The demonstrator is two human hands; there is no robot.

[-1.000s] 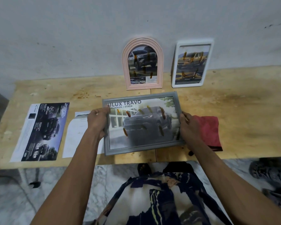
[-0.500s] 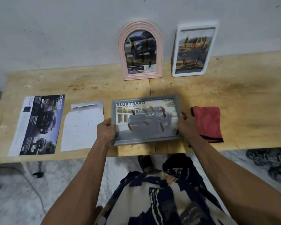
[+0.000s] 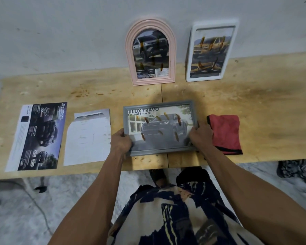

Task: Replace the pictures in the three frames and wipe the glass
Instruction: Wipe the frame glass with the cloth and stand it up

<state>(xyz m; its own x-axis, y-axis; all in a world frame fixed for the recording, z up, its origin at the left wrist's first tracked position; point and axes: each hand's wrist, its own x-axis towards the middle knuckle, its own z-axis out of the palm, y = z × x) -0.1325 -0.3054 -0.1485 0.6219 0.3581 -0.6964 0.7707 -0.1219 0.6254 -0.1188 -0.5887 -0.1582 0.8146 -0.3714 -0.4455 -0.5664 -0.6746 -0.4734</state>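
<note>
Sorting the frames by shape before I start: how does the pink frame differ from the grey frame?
The pink frame is arched and stands upright against the wall; the grey frame is rectangular and lies low over the table. Nobody touches the pink one, while the left hand and right hand grip the grey one's short sides. Both show a vehicle picture with brownish smears on the glass.
</note>
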